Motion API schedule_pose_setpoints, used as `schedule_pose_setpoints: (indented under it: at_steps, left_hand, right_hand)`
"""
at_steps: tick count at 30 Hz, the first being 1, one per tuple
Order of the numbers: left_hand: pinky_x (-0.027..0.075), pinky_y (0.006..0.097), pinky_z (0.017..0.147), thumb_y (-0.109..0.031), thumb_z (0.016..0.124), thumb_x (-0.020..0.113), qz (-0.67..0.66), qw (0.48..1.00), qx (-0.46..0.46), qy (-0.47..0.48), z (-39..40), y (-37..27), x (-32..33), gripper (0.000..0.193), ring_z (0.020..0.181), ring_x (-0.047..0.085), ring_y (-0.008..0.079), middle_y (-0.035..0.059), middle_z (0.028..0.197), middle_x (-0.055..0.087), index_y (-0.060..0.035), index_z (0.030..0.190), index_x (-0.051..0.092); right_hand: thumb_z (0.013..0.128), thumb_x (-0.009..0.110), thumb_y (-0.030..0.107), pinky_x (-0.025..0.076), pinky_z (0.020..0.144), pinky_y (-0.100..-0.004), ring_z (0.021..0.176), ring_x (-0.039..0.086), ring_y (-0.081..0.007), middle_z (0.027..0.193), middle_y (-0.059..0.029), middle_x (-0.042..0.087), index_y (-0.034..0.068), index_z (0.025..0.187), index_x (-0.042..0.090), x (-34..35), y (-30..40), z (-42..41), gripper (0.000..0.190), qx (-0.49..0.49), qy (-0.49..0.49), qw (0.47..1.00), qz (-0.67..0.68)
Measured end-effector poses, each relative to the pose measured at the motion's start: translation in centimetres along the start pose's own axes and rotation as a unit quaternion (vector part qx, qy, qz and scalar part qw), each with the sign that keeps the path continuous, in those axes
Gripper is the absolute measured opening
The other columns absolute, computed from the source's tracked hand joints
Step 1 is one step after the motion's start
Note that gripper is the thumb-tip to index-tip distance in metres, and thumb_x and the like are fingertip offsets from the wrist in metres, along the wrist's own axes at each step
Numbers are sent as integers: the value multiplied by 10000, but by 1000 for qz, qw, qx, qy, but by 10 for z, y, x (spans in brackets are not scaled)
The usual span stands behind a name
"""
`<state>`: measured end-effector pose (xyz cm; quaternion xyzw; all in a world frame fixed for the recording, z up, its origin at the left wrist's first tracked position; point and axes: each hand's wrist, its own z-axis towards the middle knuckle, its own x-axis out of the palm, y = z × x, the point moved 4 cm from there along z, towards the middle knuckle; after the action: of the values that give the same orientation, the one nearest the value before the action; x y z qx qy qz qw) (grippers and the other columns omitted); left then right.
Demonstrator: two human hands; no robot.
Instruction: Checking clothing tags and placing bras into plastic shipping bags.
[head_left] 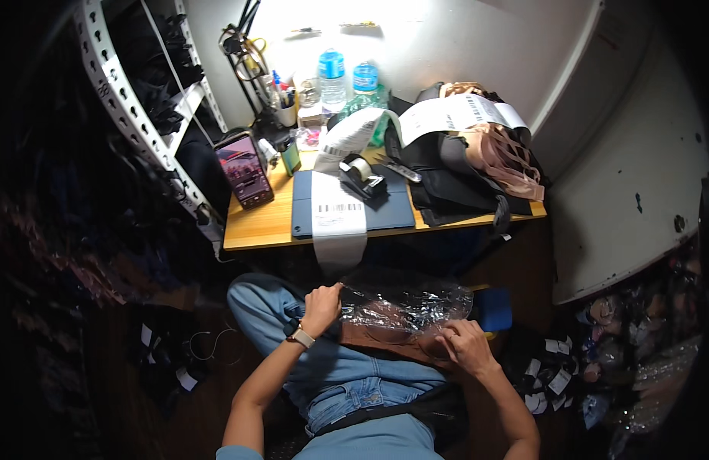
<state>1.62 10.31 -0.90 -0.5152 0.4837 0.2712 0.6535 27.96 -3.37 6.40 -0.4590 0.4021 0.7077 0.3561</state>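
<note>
Over my lap lies a brown bra [383,336], partly inside a clear plastic bag [400,293] that shines under the light. My left hand [323,310], with a watch on its wrist, pinches the bag's left edge. At the other end my right hand [466,344] has its fingers closed on the lower right side of the bag, beside the bra cup. Whether those fingers also grip the bra, I cannot tell. A strip of printed labels [338,218] hangs over the table's front edge, just beyond the bag.
On the wooden table [262,230] are a phone [244,171], a tape dispenser [363,177], a box cutter [403,169], plastic bottles [332,77] and a pile of bras [475,155]. A metal shelf [130,109] stands left. Dark packages with white labels [547,374] lie low on the right.
</note>
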Motion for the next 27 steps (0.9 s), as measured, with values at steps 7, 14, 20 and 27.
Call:
schedule_pose_setpoints:
  at_steps: [7, 14, 20, 27]
  left_hand:
    - [475, 458, 576, -127, 708, 580, 47, 999, 21, 10, 20, 8, 13, 105, 702, 608, 360, 185, 714, 608, -36, 759, 595]
    - [524, 394, 649, 4, 698, 461, -295, 944, -67, 131, 41, -12, 44, 197, 682, 624, 333, 213, 797, 617, 88, 839, 569]
    - [518, 303, 819, 88, 747, 418, -636, 714, -207, 208, 62, -56, 48, 337, 932, 584, 247, 182, 1050, 545, 161, 1070, 480]
    - [524, 269, 797, 86, 787, 459, -658, 703, -154, 223, 59, -62, 28, 308, 919, 593, 204, 152, 1045, 554, 126, 1091, 490]
  right_hand:
    - [604, 595, -17, 443, 752, -360, 828, 566, -251, 901, -110, 584, 1, 957, 589, -17, 6, -12, 354, -9, 20, 1000, 14]
    - [607, 557, -55, 401, 903, -430, 1084, 473, -329, 1100, -160, 530, 9, 1043, 560, -55, 19, 15, 441, 93, -192, 962, -169]
    - [808, 500, 94, 412, 886, -407, 991, 528, -363, 1031, -233, 562, -67, 963, 563, 71, 7, 45, 232, 87, 103, 982, 132]
    - [831, 232, 669, 349, 969, -444, 1076, 503, -426, 1103, -287, 544, -93, 1052, 577, 135, -74, 47, 866, 334, 356, 871, 53]
